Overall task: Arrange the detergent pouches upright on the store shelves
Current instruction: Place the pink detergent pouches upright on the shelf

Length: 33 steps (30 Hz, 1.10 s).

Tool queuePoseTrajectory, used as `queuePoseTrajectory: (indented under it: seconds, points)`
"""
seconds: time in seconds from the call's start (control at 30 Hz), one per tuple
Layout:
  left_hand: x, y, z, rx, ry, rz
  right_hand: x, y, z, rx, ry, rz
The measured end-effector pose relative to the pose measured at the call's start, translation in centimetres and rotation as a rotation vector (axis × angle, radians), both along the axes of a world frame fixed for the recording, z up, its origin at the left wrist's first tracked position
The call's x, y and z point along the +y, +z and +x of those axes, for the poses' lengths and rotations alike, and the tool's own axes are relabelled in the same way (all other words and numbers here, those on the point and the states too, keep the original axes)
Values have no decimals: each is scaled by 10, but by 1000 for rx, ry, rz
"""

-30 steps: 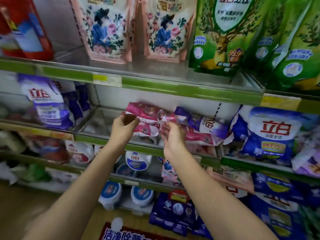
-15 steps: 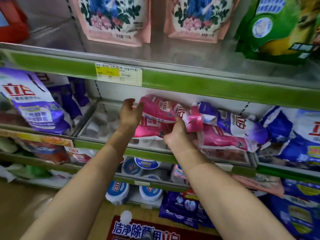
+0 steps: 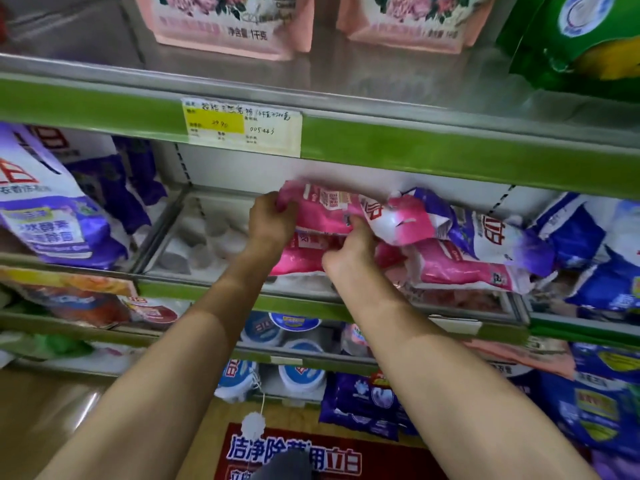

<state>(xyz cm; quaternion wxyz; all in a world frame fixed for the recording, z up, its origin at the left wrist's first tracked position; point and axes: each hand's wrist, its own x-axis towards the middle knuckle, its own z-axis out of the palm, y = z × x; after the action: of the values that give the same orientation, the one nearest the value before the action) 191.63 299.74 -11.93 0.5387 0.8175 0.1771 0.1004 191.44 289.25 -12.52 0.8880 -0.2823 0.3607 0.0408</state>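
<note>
A pink detergent pouch (image 3: 329, 216) lies on its side on top of a pile on the middle shelf (image 3: 207, 261). My left hand (image 3: 272, 220) grips its left end. My right hand (image 3: 349, 252) holds it from below near its white top part. Under it lie more pink pouches (image 3: 460, 268), also flat. A purple and white pouch (image 3: 491, 237) lies tilted over them to the right.
The green shelf edge (image 3: 450, 157) with a price label (image 3: 242, 128) hangs just above my hands. Purple pouches (image 3: 45, 209) stand at the left, blue ones (image 3: 602, 251) at the right. Pink floral pouches (image 3: 235, 26) stand on the upper shelf. Tubs (image 3: 294, 327) fill the shelf below.
The view has come closer to the middle shelf. Both hands have kept hold of the top pink pouch, with the left hand now curled round its left end.
</note>
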Motion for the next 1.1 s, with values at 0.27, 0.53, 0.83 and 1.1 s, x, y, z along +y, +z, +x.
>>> queuePoseTrajectory:
  seconds: [0.27, 0.53, 0.83, 1.1]
  points:
    - [-20, 13, -76, -162, 98, 4, -15, 11, -27, -151, 180, 7]
    - [-6, 35, -86, -53, 127, 97, -65, 4, -65, -290, 208, -14]
    - [-41, 19, -38, 179, -419, -92, -134, -6, -77, -389, 367, -169]
    - [-52, -4, -45, 228, -491, -216, -161, -8, -78, -343, 388, -194]
